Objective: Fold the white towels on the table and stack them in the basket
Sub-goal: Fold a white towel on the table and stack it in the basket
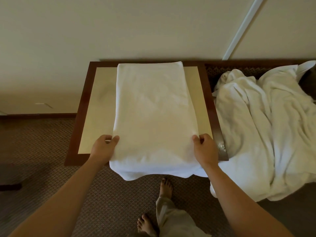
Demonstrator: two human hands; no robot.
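Hands framed a folded white towel (152,108) that lay lengthwise down the middle of the table (95,103), its far edge at 12 o'clock near the wall (119,28) and its near end drooping over the table's front edge at 6 o'clock. At 9 o'clock of that near end the left hand (103,147) pinched the towel's side edge, thumb on top and fingers curled beneath. At 3 o'clock the right hand (205,149) pinched the opposite edge the same way. Both forearms reached in from 6 o'clock. A heap of rumpled white towels (266,127) sprawled at 3 o'clock, just beside the table and partly over its corner. 2 bare feet (165,187) stood on patterned carpet (42,151) at 6 o'clock.
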